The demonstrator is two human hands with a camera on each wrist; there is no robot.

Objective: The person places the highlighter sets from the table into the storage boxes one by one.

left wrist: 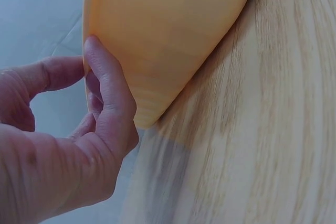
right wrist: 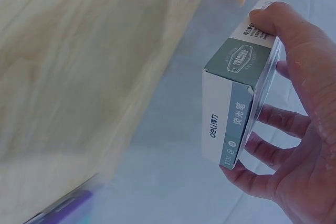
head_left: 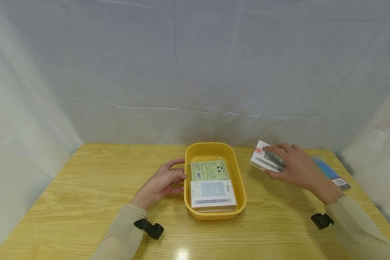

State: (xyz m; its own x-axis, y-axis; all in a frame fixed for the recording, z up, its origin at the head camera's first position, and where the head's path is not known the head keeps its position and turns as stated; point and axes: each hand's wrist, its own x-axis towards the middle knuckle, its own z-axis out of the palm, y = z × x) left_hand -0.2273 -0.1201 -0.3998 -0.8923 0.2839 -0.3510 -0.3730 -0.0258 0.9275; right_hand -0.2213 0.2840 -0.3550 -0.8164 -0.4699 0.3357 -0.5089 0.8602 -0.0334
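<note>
My left hand (head_left: 160,182) pinches the left rim of a yellow plastic basket (head_left: 211,216); in the left wrist view, a finger lies against the basket's outer wall (left wrist: 163,40) with the thumb at the rim. Inside the basket, a white box (head_left: 212,195) lies at the near end, with a green panda-print pack (head_left: 208,169) beyond it. To the right of the basket, my right hand (head_left: 294,166) grips a small white-and-green highlighter box (right wrist: 223,116), tilted and raised above the table. Its thumb is on one edge and its fingers curl around the opposite side.
A flat pack of blue pens (head_left: 326,169) lies at the right of the wooden table (head_left: 100,173), partly hidden behind the right hand. Pale sheeting (head_left: 182,72) hangs along the table's back and both sides.
</note>
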